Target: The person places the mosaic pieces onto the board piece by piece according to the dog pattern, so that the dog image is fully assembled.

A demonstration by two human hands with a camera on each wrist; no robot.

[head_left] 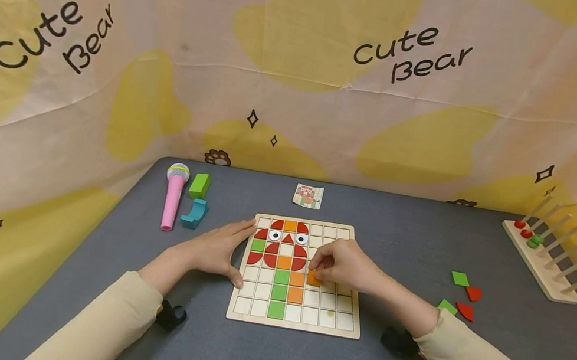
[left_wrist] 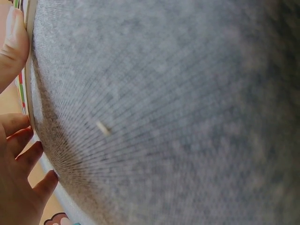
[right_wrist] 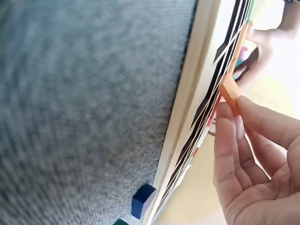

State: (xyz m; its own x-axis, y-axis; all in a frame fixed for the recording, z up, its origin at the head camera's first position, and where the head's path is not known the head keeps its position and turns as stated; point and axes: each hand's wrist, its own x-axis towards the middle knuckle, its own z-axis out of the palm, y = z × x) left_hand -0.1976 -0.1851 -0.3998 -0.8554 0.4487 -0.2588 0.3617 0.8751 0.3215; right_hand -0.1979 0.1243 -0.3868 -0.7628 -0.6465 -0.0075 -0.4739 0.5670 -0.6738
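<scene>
1. Your right hand [head_left: 350, 265] clamps thumb and fingertips on a flat orange square tile [head_left: 314, 278], pinching it over the pale wooden gridded board [head_left: 293, 326], just right of a matching tile lying in its cell.
2. Seen from your right wrist, that tile tilts toward the grid; whether its lower edge touches, you cannot tell. Gripping it by one end probably leaves the other end free of your fingers.
3. Your left hand [head_left: 216, 249] spans the board's left edge, thumb set well apart from the fingers, which reach toward the far left corner. It holds no tile; the pose likely steadies the board against sliding.
4. The board lies near the middle of the dark grey surface [head_left: 215, 356]. Its cells hold red curved tiles, a red triangle, two round eyes, and green and orange squares.
5. A small printed card [head_left: 308, 196] lies beyond the board, near the surface's far edge, perhaps so you can glance at it.
6. Loose green and red flat tiles [head_left: 460, 278] lie toward the right edge, probably within your right hand's reach.
7. Near the far right corner, a wooden peg stand [head_left: 542, 265] carries red and green beads [head_left: 534, 241].
8. Near the far left corner lie a pink toy microphone [head_left: 172, 199], a green block [head_left: 199, 186] and a teal arched block [head_left: 195, 214], apart from your work.
</scene>
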